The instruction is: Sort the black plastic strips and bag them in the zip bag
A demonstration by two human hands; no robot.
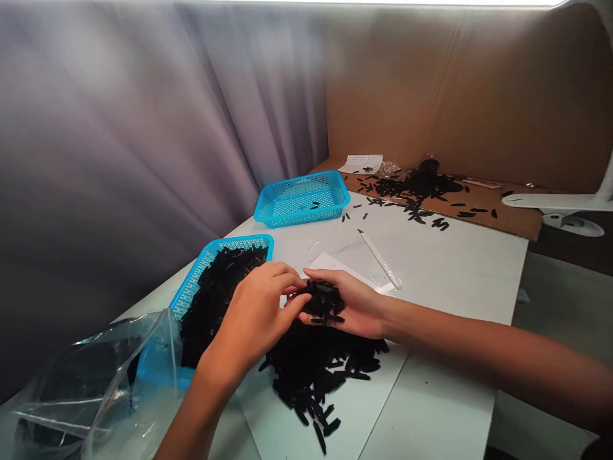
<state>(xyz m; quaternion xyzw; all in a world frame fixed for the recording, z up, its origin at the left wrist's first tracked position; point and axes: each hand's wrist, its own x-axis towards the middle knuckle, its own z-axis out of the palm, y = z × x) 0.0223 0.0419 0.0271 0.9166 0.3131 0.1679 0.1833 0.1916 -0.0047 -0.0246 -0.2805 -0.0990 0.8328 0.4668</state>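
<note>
My right hand (357, 305) is cupped, palm up, around a clump of small black elongated pieces (325, 299). Reaching in from the left, my left hand (265, 303) has its thumb and fingers drawn together at the edge of that clump; whether a piece is between the fingertips is too small to make out. Directly below both hands, a pile of the same black pieces (320, 377) spreads over a white sheet on the table. To the left of my left hand stands a blue perforated basket (196, 271) heaped with black pieces.
A second blue basket (301, 217) holds a few pieces. A white pencil-like tool (380, 259) lies to its right. More black pieces lie scattered on cardboard (507, 217) at the back. A clear plastic bag (110, 390) is at front left, a white stand (560, 203) at right.
</note>
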